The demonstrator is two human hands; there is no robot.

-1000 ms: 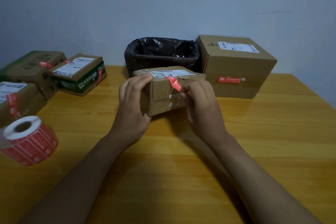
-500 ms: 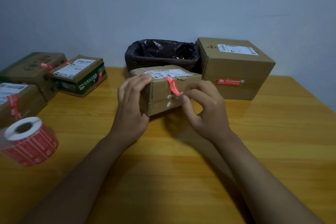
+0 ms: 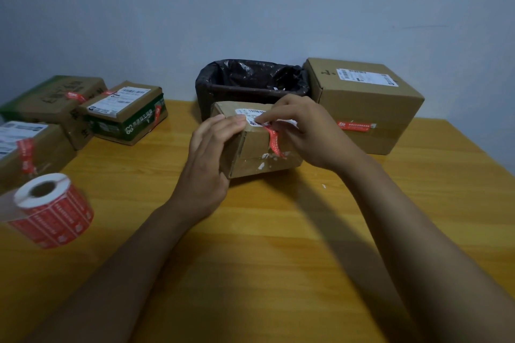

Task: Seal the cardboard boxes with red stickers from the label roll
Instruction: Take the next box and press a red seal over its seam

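A small worn cardboard box (image 3: 252,147) sits mid-table with a white shipping label on top. A red sticker (image 3: 274,142) runs from its top edge down the front face. My left hand (image 3: 209,159) holds the box's left corner, fingers lying over the top edge. My right hand (image 3: 306,131) arches over the box's right side, its fingertips pressing the sticker's upper end onto the top. The red label roll (image 3: 53,209) lies on its side near the table's left edge, touched by neither hand.
A bin lined with a black bag (image 3: 250,81) stands right behind the small box. A large box (image 3: 362,103) bearing a red sticker is at the back right. Three stickered boxes (image 3: 125,111) cluster at the back left. The wooden table (image 3: 278,245) spreads toward me.
My right hand has risen from the box's front face to its top, and now presses the sticker's upper end. The sticker lies flatter. My left hand has stayed on the corner.
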